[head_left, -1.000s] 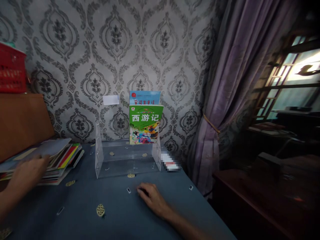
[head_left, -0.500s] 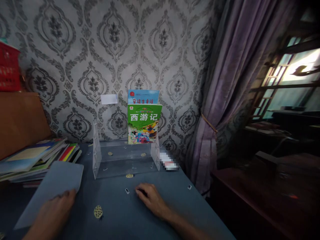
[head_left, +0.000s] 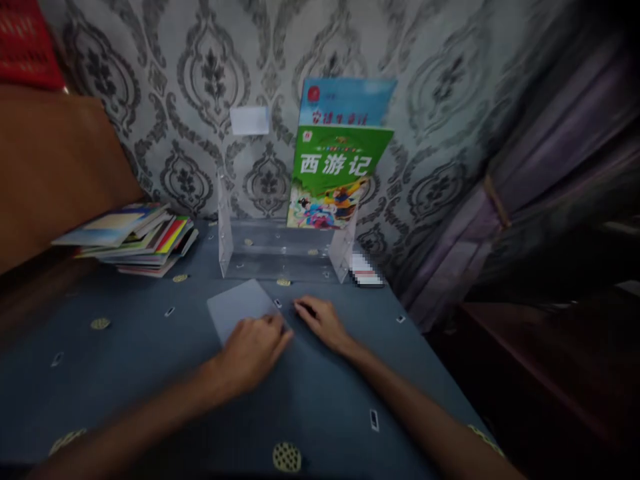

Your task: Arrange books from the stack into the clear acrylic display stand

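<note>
My left hand (head_left: pixel 255 350) is closed on the near right side of a thin book (head_left: pixel 235 308) with a plain pale grey-blue cover, held low over the table. Part of the book is hidden behind the fingers. Just to the right, my right hand (head_left: pixel 323 325) rests on the tabletop, loosely curled, with a gap between thumb and fingers and nothing in it. Beyond both hands stands a clear plastic book rack (head_left: pixel 225 230). A green book (head_left: pixel 333 180) stands upright on its right side, in front of a blue book (head_left: pixel 350 100).
A pile of books (head_left: pixel 145 240) lies at the left of the patterned blue-grey table (head_left: pixel 165 387), by a brown box (head_left: pixel 60 173) with a red basket (head_left: pixel 27 43) above it. A blurred-out item (head_left: pixel 367 270) lies right of the rack. A purple curtain (head_left: pixel 465 233) hangs at the right.
My left hand has brought the pale book from beside the pile rightward to the front of the rack. The right hand stays near the same table spot. The view has tilted down.
</note>
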Tool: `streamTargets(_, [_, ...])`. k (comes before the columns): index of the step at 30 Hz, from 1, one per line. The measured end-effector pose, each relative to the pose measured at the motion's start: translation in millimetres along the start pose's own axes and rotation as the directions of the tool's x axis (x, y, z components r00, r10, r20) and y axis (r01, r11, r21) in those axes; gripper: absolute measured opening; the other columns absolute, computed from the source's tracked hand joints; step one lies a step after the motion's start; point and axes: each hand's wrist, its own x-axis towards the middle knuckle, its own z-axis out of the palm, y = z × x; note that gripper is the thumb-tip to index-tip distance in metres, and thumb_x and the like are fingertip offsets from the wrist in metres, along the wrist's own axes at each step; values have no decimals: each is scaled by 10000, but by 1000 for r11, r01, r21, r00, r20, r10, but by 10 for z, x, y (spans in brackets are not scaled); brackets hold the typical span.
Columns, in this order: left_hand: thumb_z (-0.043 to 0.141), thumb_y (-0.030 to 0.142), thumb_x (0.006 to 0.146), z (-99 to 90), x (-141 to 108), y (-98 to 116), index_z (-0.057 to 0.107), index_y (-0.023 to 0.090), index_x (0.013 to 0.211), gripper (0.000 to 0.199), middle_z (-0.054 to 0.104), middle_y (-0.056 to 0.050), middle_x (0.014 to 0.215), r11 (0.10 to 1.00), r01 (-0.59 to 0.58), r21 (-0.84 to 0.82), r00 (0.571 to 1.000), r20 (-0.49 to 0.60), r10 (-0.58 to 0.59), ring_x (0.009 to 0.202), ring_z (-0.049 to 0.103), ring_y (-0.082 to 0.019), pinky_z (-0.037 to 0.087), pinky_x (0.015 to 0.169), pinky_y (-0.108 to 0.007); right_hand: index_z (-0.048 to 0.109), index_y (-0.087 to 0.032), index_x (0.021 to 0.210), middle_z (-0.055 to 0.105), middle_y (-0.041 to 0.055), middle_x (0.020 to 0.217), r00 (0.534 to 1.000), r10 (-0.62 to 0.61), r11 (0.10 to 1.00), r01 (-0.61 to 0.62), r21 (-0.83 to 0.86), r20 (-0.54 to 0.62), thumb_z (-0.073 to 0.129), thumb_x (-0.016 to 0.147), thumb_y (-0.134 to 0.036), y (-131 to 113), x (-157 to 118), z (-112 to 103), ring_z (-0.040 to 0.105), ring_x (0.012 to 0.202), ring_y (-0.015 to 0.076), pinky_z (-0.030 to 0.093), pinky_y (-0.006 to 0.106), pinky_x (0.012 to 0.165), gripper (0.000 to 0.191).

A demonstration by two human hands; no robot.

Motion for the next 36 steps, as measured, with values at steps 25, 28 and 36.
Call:
streamTargets(25, [296,297,1058,253,463,-799,645,173,1047,370,716,-115,1007,965,123,231,992,-61,-112,917,689,-255,506,746,-344,683,-192,1126,700,102,1099,939,-247,881,320,-348,238,530,1015,-266,-88,-130,-97,618,990,238,484,389,838,203])
streamTargets(28, [308,287,1053,260,419,-725,652,176,1026,363,716,-114,994,969,110,220,994,-41,-104,867,688,-263,496,685,-346,698,-175,1100,715,115,1113,953,-202,856,283,-432,224,495,1017,-205,-86,-115,-168,618,993,249,485,397,834,221])
streamTargets(36, [441,115,977,364,395,-663,648,162,973,213,662,-111,977,953,-58,297,988,-119,97,985,611,-258,505,832,-360,612,-183,1334,645,128,1370,903,-279,900,365,-240,326,473,1043,-340,-426,-256,69,579,1281,247,449,468,1100,359])
